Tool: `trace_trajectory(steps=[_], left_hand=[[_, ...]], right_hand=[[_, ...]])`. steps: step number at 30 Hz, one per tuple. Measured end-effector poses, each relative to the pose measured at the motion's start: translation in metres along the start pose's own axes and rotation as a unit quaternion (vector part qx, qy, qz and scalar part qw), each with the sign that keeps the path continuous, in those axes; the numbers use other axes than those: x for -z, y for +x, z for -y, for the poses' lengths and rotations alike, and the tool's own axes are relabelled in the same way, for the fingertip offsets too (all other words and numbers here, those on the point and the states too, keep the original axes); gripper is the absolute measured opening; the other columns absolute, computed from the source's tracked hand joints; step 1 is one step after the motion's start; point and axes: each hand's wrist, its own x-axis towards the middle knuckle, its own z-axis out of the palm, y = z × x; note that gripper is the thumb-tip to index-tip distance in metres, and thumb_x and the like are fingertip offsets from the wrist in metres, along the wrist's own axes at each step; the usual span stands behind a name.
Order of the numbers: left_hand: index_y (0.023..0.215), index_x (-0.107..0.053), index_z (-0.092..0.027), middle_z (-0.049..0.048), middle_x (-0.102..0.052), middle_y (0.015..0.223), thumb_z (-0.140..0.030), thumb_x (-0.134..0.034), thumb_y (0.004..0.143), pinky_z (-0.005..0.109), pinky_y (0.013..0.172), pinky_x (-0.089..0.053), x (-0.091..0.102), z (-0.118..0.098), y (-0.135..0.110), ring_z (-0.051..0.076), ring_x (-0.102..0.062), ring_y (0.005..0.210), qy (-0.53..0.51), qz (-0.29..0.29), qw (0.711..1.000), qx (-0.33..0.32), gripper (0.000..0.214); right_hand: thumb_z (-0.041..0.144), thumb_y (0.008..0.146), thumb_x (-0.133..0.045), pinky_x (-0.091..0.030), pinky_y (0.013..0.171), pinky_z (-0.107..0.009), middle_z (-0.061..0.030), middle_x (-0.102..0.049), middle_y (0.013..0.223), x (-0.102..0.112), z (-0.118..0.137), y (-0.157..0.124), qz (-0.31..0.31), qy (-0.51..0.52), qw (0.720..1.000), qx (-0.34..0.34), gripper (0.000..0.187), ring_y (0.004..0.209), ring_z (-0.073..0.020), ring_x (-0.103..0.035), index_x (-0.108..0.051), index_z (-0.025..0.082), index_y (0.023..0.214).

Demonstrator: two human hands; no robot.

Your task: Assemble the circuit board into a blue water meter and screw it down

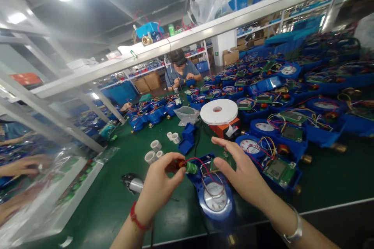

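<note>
My left hand [160, 175] pinches a green cylindrical battery [192, 168], with a dark red and orange part at its end between the fingers. Red wires run from it to a blue water meter [217, 198] lying on the bench just in front of me. The meter's round dial faces up, and its rectangular compartment lies open at the far side. Over the right edge of that compartment hovers my right hand [241, 173], fingers spread and holding nothing visible. Part of the compartment's inside is hidden by this hand.
A white tape roll [219, 112] lies on an orange holder. White plastic rings [156, 146], a blue cover [187, 139] and an electric screwdriver [133, 183] are on the green bench. Several meters [283, 171] crowd the right. A tray of batteries [78, 183] stands left; co-workers sit beyond.
</note>
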Motion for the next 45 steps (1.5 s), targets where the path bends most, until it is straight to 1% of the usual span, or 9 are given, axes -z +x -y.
trace_trajectory(steps=[3,7,9,11,16,22,32,37,45], left_hand=[[0.102,-0.066,-0.024,-0.0017,-0.071,0.092,-0.030,-0.063,0.083,0.029,0.077,-0.052,-0.008,0.014,0.001,0.015,-0.065,0.082,-0.025,0.014,0.999,0.037,0.020],[0.103,-0.067,-0.025,-0.0024,-0.072,0.094,-0.032,-0.062,0.084,0.030,0.074,-0.050,-0.012,0.010,0.004,0.015,-0.064,0.079,0.023,0.011,0.999,0.028,0.020],[0.101,-0.068,-0.026,-0.0020,-0.072,0.095,-0.033,-0.062,0.084,0.031,0.075,-0.050,-0.010,0.004,0.006,0.017,-0.064,0.080,0.069,0.016,0.997,0.022,0.019],[0.101,-0.069,-0.025,-0.0015,-0.073,0.096,-0.031,-0.061,0.085,0.033,0.078,-0.050,-0.008,0.000,0.007,0.018,-0.065,0.083,0.098,0.026,0.995,0.019,0.018],[0.102,-0.068,-0.024,-0.0009,-0.072,0.095,-0.029,-0.062,0.085,0.033,0.079,-0.051,-0.004,0.000,0.008,0.017,-0.065,0.084,0.111,0.027,0.993,0.014,0.020],[0.104,-0.068,-0.025,-0.0014,-0.072,0.094,-0.031,-0.062,0.086,0.034,0.080,-0.050,0.001,-0.004,0.011,0.017,-0.065,0.084,0.133,0.025,0.991,0.000,0.021],[0.103,-0.069,-0.024,0.0000,-0.072,0.097,-0.023,-0.067,0.083,0.035,0.081,-0.049,-0.021,0.004,0.015,0.019,-0.065,0.086,0.152,0.089,0.984,0.000,0.020],[0.104,-0.070,-0.023,0.0022,-0.071,0.101,-0.021,-0.067,0.084,0.039,0.088,-0.049,-0.022,0.006,0.017,0.022,-0.063,0.095,0.185,0.098,0.978,-0.020,0.021],[0.106,-0.070,-0.020,0.0047,-0.070,0.101,-0.021,-0.063,0.087,0.041,0.090,-0.051,-0.023,0.003,0.016,0.024,-0.063,0.096,0.219,0.117,0.968,-0.029,0.021]], right_hand=[[0.046,0.090,-0.058,-0.033,0.110,-0.052,-0.0068,-0.048,0.142,-0.012,-0.011,-0.026,0.010,-0.079,0.996,0.046,0.057,0.135,-0.0286,-0.036,-0.040,0.027,0.140],[0.035,0.083,-0.064,-0.014,0.117,-0.055,-0.0048,-0.039,0.151,-0.029,-0.020,-0.049,0.012,-0.195,0.974,0.114,0.075,0.143,-0.0288,-0.022,-0.026,0.025,0.147],[0.033,0.081,-0.065,-0.010,0.118,-0.054,-0.0047,-0.034,0.154,-0.034,-0.022,-0.052,0.022,-0.225,0.968,0.110,0.080,0.145,-0.0289,-0.017,-0.022,0.024,0.149],[0.032,0.080,-0.065,-0.010,0.118,-0.054,-0.0044,-0.030,0.156,-0.036,-0.023,-0.053,0.029,-0.232,0.968,0.086,0.083,0.146,-0.0292,-0.013,-0.020,0.025,0.150],[0.031,0.079,-0.064,-0.012,0.117,-0.060,-0.0055,-0.023,0.158,-0.040,-0.023,-0.054,0.021,-0.209,0.976,0.049,0.086,0.147,-0.0318,-0.007,-0.017,0.026,0.151],[0.027,0.076,-0.064,-0.014,0.115,-0.065,-0.0055,-0.022,0.159,-0.042,-0.024,-0.054,0.024,-0.194,0.980,0.034,0.089,0.147,-0.0330,-0.007,-0.015,0.028,0.151],[0.029,0.076,-0.064,-0.015,0.114,-0.068,-0.0071,-0.022,0.159,-0.042,-0.026,-0.057,0.026,-0.185,0.982,0.027,0.088,0.147,-0.0358,-0.008,-0.016,0.028,0.151],[0.031,0.078,-0.063,-0.015,0.113,-0.069,-0.0073,-0.020,0.159,-0.043,-0.027,-0.057,0.026,-0.187,0.982,0.024,0.087,0.147,-0.0364,-0.008,-0.016,0.028,0.151],[0.036,0.081,-0.061,-0.016,0.112,-0.071,-0.0081,-0.022,0.158,-0.045,-0.032,-0.060,0.026,-0.187,0.981,0.036,0.083,0.146,-0.0375,-0.010,-0.017,0.028,0.151]])
